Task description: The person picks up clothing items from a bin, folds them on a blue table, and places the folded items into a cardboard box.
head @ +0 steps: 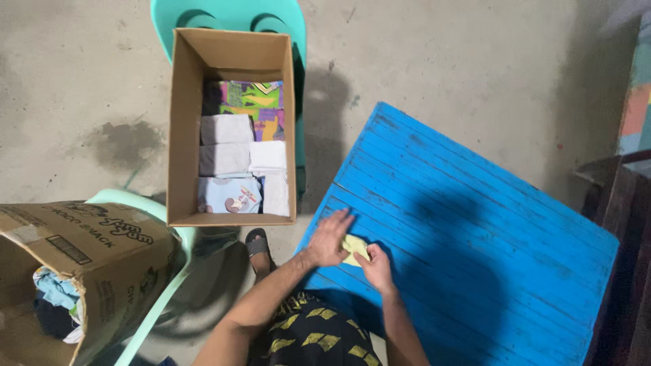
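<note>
Blue slatted wood — the table (475,244) spreads under both hands and away to their right. Beyond the left hand, an open cardboard box (182,129) sits on a teal plastic chair (230,17), packed with folded cloths in grey, white, pale blue and a bright print. Far to the left of the hands, a second cardboard box (102,251) leans on its side on a pale green chair (169,244), loose clothes spilling inside it. A sandalled foot (258,245) shows just left of the left forearm. The left hand (330,238) lies flat, fingers spread, pressing one edge of a small pale yellow cloth (354,246) — the right hand (375,266) pinches its other edge between fingertips.
</note>
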